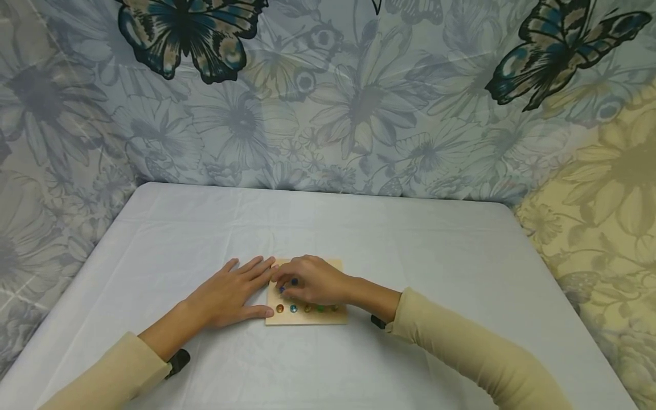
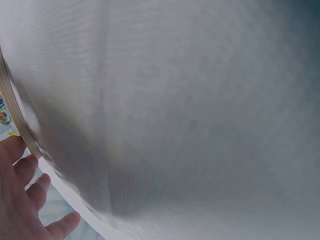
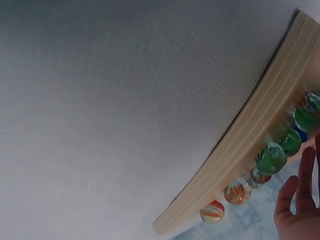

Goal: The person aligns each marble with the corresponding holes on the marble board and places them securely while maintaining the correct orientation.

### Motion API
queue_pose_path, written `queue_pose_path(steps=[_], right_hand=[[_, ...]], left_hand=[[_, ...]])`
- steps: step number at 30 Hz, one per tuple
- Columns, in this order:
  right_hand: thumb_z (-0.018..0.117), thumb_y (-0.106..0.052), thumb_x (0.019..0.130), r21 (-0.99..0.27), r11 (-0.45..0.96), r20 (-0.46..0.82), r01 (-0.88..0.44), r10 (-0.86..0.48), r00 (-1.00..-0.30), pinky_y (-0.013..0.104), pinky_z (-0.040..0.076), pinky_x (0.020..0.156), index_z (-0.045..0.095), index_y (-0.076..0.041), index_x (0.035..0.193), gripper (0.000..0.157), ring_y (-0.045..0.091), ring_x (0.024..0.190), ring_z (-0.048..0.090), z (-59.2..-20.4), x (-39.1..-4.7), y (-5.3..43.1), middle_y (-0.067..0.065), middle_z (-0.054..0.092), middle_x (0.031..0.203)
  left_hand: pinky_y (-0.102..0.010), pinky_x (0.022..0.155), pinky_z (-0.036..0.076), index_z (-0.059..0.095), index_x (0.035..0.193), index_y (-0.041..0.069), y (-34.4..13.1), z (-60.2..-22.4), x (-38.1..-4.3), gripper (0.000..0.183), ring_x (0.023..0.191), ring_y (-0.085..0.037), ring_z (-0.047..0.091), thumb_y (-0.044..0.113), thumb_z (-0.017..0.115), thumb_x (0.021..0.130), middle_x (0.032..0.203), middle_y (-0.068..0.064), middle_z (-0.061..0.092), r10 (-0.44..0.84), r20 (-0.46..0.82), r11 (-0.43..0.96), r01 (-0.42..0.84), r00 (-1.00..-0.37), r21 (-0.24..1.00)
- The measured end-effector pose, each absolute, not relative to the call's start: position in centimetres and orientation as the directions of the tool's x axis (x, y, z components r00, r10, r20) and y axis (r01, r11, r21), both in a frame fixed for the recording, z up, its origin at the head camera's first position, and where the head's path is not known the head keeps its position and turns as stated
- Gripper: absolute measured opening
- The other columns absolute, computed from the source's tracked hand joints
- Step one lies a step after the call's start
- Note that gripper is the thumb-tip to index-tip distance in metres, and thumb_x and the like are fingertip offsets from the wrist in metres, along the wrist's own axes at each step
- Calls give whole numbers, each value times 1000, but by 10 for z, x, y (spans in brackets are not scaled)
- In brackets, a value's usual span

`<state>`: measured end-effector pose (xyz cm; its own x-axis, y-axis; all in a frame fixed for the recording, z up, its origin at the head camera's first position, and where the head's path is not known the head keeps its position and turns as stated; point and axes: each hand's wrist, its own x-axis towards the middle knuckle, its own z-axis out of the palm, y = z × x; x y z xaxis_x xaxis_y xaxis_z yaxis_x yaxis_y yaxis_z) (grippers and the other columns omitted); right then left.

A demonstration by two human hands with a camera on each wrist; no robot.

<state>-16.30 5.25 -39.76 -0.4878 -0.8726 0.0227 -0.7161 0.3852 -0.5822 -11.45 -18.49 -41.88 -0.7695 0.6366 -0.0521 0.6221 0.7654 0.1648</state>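
Observation:
A light wooden board lies on the white-covered table, with several coloured glass marbles in a row near its front edge, among them an amber marble and a light blue marble. My left hand rests with spread fingers against the board's left side, the thumb by the front left corner. Above the board my right hand pinches a blue marble between thumb and fingertips. A dark blue marble shows in the gap behind them. The right hand covers much of the board.
White cloth covers the table around the board. Behind it hangs a floral fabric with butterflies. In the right wrist view, green marbles, an orange-streaked marble and a red-and-white marble stand along the board's edge.

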Motion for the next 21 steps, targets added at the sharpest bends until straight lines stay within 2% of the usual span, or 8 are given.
queue_pose_path(steps=[6, 21], right_hand=[[72, -14, 92, -561, 372, 22, -739, -886, -462, 34, 43, 104, 69, -7, 120, 28, 4, 102, 64, -399, -162, 50, -3, 73, 107], [73, -16, 93, -495, 385, 19, -779, -891, -453, 31, 44, 100, 69, -10, 119, 27, 6, 99, 63, -404, -161, 50, -4, 73, 108]], left_hand=[[-65, 110, 28, 33, 157, 14, -184, -419, -114, 85, 147, -31, 29, 71, 43, 94, 162, -8, 29, 634, -66, 767, 617, -770, 174], [-65, 109, 28, 34, 156, 12, -181, -419, -115, 86, 147, -31, 29, 71, 44, 94, 162, -8, 28, 637, -74, 766, 619, -767, 173]])
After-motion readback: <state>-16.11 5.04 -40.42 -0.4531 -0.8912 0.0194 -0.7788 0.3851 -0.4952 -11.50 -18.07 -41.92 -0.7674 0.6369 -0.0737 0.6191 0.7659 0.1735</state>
